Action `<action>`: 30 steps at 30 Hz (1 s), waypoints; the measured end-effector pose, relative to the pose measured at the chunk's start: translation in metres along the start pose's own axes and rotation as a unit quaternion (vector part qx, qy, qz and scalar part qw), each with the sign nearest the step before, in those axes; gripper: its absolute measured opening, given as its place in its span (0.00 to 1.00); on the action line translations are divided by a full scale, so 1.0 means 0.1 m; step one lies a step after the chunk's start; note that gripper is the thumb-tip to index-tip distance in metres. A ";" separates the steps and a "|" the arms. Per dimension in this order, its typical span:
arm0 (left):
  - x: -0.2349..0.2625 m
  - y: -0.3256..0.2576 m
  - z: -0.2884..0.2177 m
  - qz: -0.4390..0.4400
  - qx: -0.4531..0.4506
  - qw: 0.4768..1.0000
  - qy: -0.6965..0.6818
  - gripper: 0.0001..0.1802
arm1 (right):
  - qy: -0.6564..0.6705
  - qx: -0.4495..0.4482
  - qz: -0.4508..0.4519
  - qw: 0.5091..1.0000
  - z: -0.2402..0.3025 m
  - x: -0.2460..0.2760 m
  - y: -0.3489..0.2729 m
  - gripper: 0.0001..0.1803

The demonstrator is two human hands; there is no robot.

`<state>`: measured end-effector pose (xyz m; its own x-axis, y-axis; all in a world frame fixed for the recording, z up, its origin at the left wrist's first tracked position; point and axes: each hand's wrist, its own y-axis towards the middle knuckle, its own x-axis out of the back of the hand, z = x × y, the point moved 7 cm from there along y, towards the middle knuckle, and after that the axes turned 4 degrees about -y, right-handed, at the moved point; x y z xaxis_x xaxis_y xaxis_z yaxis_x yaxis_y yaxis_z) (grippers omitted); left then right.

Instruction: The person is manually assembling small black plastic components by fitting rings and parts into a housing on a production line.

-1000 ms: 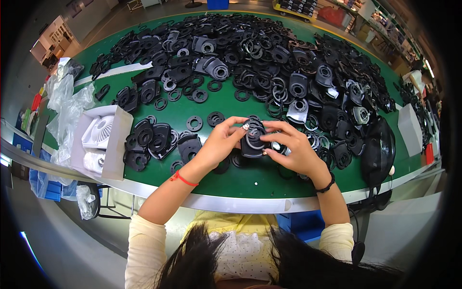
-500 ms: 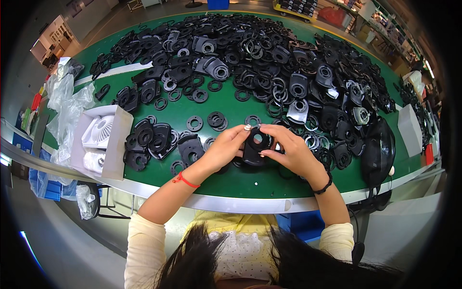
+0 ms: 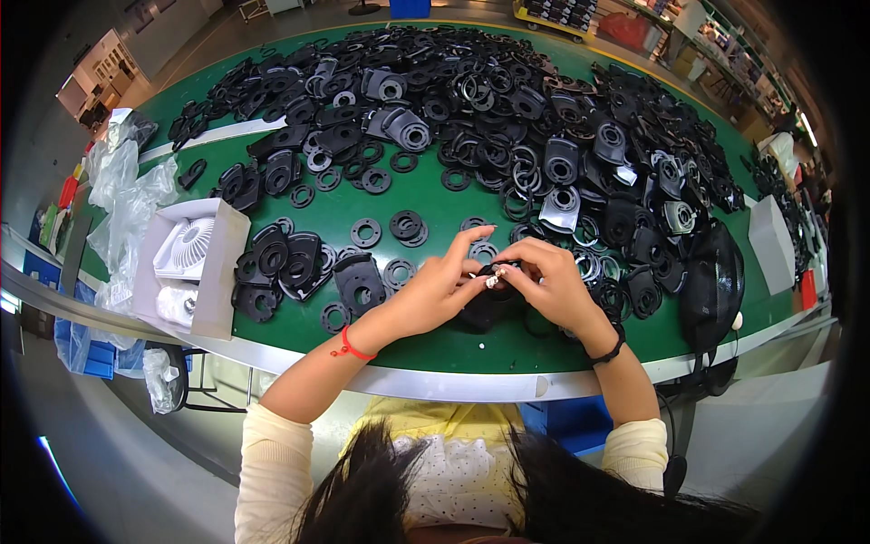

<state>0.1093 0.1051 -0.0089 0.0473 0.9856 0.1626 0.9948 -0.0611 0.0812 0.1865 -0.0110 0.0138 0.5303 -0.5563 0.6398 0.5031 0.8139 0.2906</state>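
Pinched between our left hand (image 3: 435, 288) and right hand (image 3: 551, 288), both closed on it, sat a black plastic housing (image 3: 488, 304) on the green table (image 3: 435, 349); rigid and light, we judged, best gripped by its rim, black rings (image 3: 405, 225) beyond.

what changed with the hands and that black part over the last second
Both hands, left hand and right hand, drew the black part down toward the near table edge and closed in over it, fingers now pinching at its top. The grip was kept throughout. The pile of black parts and white box stayed put.
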 end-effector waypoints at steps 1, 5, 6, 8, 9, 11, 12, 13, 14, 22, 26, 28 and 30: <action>0.00 0.00 -0.03 0.000 0.000 1.000 0.000 0.30 | 0.036 -0.032 0.012 0.999 -0.05 -0.02 0.00 0.09; 0.06 0.01 0.02 -0.031 -0.006 0.998 0.051 0.21 | 0.161 -0.131 0.037 0.977 -0.12 -0.08 -0.02 0.07; 0.07 0.01 0.03 -0.049 -0.028 0.997 0.046 0.16 | 0.161 -0.131 0.038 0.977 -0.12 -0.09 -0.02 0.07; 0.08 0.00 0.01 -0.073 -0.052 0.995 0.053 0.11 | 0.173 -0.148 0.035 0.973 -0.13 -0.10 -0.03 0.07; 0.11 -0.01 -0.02 -0.096 -0.076 0.991 0.059 0.06 | 0.172 -0.149 0.036 0.973 -0.13 -0.11 -0.03 0.07; 0.11 -0.01 -0.03 -0.105 -0.074 0.989 0.069 0.06 | 0.208 -0.169 0.040 0.963 -0.15 -0.14 -0.04 0.07; 0.12 0.00 -0.03 -0.114 -0.073 0.988 0.078 0.05 | 0.207 -0.170 0.040 0.963 -0.15 -0.15 -0.05 0.07; 0.12 0.00 -0.03 -0.113 -0.073 0.988 0.077 0.05 | 0.217 -0.173 0.046 0.959 -0.17 -0.18 -0.06 0.07; 0.11 0.00 -0.05 -0.107 -0.076 0.985 0.116 0.05 | 0.227 -0.177 0.053 0.956 -0.19 -0.21 -0.07 0.07; 0.13 -0.01 -0.08 -0.103 -0.086 0.977 0.163 0.05 | 0.219 -0.166 0.045 0.961 -0.28 -0.29 -0.07 0.06; 0.17 0.00 -0.06 -0.118 -0.034 0.988 0.098 0.09 | 0.275 -0.190 0.009 0.943 -0.30 -0.24 -0.07 0.07; 0.21 0.00 -0.06 -0.130 -0.015 0.987 0.091 0.16 | 0.324 -0.209 -0.012 0.923 -0.27 -0.19 -0.06 0.07; 0.24 0.03 0.12 -0.143 0.044 0.989 0.000 0.19 | 0.373 -0.189 -0.016 0.908 -0.28 -0.17 -0.05 0.07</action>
<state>0.1141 0.1309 -0.0161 -0.2375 0.9605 0.1448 0.9714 0.2345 0.0383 0.1944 -0.0102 -0.0180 0.7553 -0.6521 -0.0661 0.6498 0.7582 -0.0538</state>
